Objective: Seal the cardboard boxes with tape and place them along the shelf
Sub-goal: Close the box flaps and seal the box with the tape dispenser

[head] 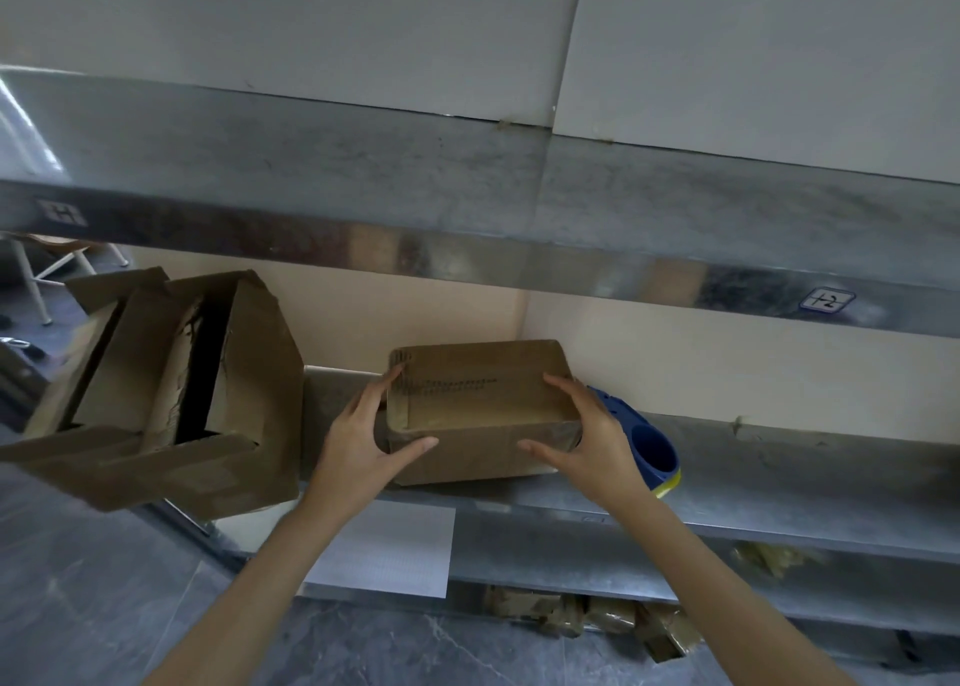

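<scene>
A small taped cardboard box (480, 399) stands on the metal shelf (779, 472), near its front edge. My left hand (363, 441) holds the box's left end, fingers along the side and thumb across the front. At the right end my right hand (587, 441) clasps it the same way, thumb on the front face. A large open cardboard box (171, 399) with its flaps spread sits on the shelf to the left. No tape roll is visible.
A blue and yellow clog shoe (649, 446) lies on the shelf right behind my right hand. An upper shelf (467, 202) hangs overhead. A white sheet (384, 550) hangs on the shelf front. Small taped packages (597, 615) lie on the lower level.
</scene>
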Motion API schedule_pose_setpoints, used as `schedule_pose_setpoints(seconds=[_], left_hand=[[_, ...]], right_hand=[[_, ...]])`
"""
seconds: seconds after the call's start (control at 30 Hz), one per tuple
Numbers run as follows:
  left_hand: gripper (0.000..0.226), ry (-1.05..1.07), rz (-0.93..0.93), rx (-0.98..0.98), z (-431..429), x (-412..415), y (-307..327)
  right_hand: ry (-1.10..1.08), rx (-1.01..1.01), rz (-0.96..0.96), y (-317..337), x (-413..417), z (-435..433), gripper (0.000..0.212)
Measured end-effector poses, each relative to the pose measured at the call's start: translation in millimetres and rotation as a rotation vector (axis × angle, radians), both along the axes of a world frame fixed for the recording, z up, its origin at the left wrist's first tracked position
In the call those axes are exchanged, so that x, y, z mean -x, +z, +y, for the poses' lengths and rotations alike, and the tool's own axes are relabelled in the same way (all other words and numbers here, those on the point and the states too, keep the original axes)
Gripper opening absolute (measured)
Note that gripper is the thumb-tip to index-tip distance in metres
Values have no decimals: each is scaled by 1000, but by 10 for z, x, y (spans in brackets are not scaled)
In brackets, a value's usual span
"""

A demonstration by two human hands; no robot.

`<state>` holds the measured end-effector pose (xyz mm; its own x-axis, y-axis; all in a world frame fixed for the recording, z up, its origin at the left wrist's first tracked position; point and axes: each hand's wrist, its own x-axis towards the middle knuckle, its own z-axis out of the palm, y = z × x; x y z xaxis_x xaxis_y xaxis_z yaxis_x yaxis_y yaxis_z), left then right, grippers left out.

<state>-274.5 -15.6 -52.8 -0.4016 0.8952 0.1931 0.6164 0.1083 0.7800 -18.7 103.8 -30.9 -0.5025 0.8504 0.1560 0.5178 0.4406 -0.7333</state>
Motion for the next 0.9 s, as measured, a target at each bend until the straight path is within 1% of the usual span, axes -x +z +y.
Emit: schedule_pose_setpoints(seconds=[0.23, 0.37, 0.47, 0.57, 0.63, 0.73, 0.9], left_hand=[[92, -30, 77, -107, 71, -52, 496], [91, -54, 89, -150, 125, -261, 654], [92, -86, 97, -160, 189, -514, 738], [95, -117, 98, -151, 283, -879, 800], [96, -141, 131, -134, 345, -1186, 840], [93, -198, 277, -108, 433, -1684, 902], [83, -268, 500, -101, 649, -2554, 912]], right_hand=[[-63, -133, 93, 349, -9, 72, 75], [-114, -155, 149, 521, -253, 123, 71], [-131, -136, 174, 631, -558, 150, 73], [-169, -135, 197, 710, -984, 158, 73], [-205, -138, 198, 748, -1360, 155, 71], [-257, -152, 220, 765, -1993, 127, 67], [-365, -162, 210, 732, -3124, 64, 66]])
